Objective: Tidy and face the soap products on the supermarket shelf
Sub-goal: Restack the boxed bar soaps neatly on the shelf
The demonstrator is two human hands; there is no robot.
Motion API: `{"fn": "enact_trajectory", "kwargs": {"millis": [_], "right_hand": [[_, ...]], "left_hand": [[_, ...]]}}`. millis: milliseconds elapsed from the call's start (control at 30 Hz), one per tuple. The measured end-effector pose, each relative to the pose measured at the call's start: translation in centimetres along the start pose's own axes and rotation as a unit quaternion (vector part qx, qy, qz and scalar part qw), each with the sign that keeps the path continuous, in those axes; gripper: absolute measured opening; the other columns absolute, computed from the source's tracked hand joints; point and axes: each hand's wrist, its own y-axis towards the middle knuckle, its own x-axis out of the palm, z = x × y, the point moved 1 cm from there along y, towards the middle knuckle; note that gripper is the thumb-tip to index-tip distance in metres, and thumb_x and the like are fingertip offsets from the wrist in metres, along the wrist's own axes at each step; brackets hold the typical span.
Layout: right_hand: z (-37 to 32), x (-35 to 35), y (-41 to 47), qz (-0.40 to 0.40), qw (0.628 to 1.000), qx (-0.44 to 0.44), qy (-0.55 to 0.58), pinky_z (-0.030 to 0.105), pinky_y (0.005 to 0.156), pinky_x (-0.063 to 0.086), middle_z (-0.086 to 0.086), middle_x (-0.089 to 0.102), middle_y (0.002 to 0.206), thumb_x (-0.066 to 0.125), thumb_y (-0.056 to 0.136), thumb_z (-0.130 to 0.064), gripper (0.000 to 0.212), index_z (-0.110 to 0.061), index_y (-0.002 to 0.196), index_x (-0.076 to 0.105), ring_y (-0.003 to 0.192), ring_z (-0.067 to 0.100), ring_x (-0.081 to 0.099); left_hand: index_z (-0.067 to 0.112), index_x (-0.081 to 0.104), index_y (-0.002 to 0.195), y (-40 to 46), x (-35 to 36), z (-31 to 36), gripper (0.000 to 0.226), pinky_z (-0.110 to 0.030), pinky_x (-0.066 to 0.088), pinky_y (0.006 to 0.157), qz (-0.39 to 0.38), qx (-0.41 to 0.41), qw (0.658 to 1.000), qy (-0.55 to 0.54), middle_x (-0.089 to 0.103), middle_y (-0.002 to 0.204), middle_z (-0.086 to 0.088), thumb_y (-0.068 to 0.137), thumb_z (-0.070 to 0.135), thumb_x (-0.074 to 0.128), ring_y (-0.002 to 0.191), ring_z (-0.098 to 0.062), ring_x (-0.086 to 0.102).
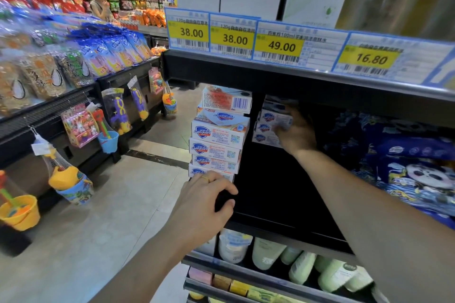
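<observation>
The soap boxes sit on a dark shelf [283, 216] under a row of yellow price tags [278, 45]. At the shelf's left front corner stands a tall stack of white soap boxes [216, 145], each with a blue shield logo facing out; the top box [227, 100] lies turned so that its barcode side shows, and the one beneath it sits slightly askew. Further back and to the right is a second, shorter stack of soap boxes [267, 128], deep in the shadow of the shelf.

The left hand [206, 200] rests at the front edge of the shelf, just below the tall stack, with its fingers curled around the corner of the shelf lip; a ring shows on one finger. Its knuckles touch or nearly touch the lowest box of the stack.

The right hand [295, 134] reaches into the shelf and grips a soap box [279, 119] in the upper part of the back stack, fingers wrapped over its right end.

To the right of the arm lie blue patterned packs [413, 162]. The shelf below carries pale green and white bottles [270, 252]. Across the aisle hang toy buckets [108, 141] and snack bags [49, 74].
</observation>
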Motion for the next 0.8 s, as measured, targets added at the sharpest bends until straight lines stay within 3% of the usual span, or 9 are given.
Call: {"fn": "enact_trajectory", "kwargs": {"millis": [100, 267, 433, 567, 667, 800], "right_hand": [[-0.3, 0.0, 0.5, 0.009, 1.000, 0.006, 0.017, 0.025, 0.087, 0.041, 0.013, 0.053, 0.145, 0.072, 0.096, -0.024, 0.055, -0.019, 0.146, 0.048, 0.126, 0.031, 0.058], [-0.3, -1.0, 1.0, 0.008, 1.000, 0.003, 0.008, 0.031, 0.100, 0.046, 0.009, 0.062, 0.140, 0.082, 0.088, -0.023, 0.060, -0.014, 0.141, 0.055, 0.126, 0.028, 0.059], [0.4, -1.3, -0.3, 0.058, 0.996, 0.014, 0.073, 0.024, 0.086, 0.044, 0.009, 0.064, 0.130, 0.087, 0.081, -0.030, 0.053, -0.019, 0.127, 0.064, 0.117, 0.027, 0.062], [1.7, -1.2, -2.9, 0.101, 0.982, 0.027, 0.155, 0.032, 0.090, 0.054, 0.006, 0.066, 0.116, 0.088, 0.079, -0.031, 0.044, -0.024, 0.117, 0.067, 0.108, 0.027, 0.065], [3.2, -1.1, -5.7, 0.110, 0.968, 0.065, 0.216, 0.043, 0.097, 0.057, 0.008, 0.065, 0.123, 0.089, 0.078, -0.032, 0.043, -0.032, 0.115, 0.067, 0.106, 0.025, 0.067], [5.2, -1.6, -10.4, 0.094, 0.955, 0.081, 0.269, 0.046, 0.096, 0.057, 0.010, 0.065, 0.122, 0.089, 0.078, -0.032, 0.039, -0.039, 0.109, 0.066, 0.102, 0.022, 0.069]], "left_hand": [[0.046, 0.064, 0.117, 0.0, -0.1, 0.0, 0.021, -0.026, 0.037, 0.103, -0.001, -0.002, 1.000, -0.005, 0.051, 0.126, 0.028, 0.097, 0.040, 0.067, 0.122, -0.001, 0.038], [0.044, 0.066, 0.117, -0.1, -0.3, 0.1, 0.021, -0.029, 0.038, 0.105, -0.003, -0.003, 1.000, -0.010, 0.053, 0.126, 0.027, 0.097, 0.039, 0.068, 0.120, -0.001, 0.040], [0.044, 0.065, 0.118, -0.1, -0.5, 0.4, 0.021, -0.030, 0.039, 0.105, -0.007, -0.004, 1.000, -0.006, 0.053, 0.127, 0.026, 0.098, 0.039, 0.067, 0.120, -0.002, 0.039], [0.042, 0.067, 0.118, -0.2, -0.6, 0.7, 0.021, -0.028, 0.039, 0.102, 0.001, 0.003, 1.000, 0.000, 0.054, 0.124, 0.026, 0.097, 0.036, 0.068, 0.119, -0.003, 0.043], [0.041, 0.068, 0.118, -0.4, -0.6, 0.8, 0.022, -0.027, 0.039, 0.101, 0.009, 0.010, 1.000, 0.005, 0.056, 0.123, 0.025, 0.097, 0.034, 0.069, 0.119, -0.004, 0.045], [0.037, 0.071, 0.114, -0.5, -0.7, 1.1, 0.019, -0.025, 0.040, 0.100, 0.017, 0.014, 1.000, 0.003, 0.058, 0.119, 0.024, 0.097, 0.030, 0.070, 0.118, -0.005, 0.048]]}}
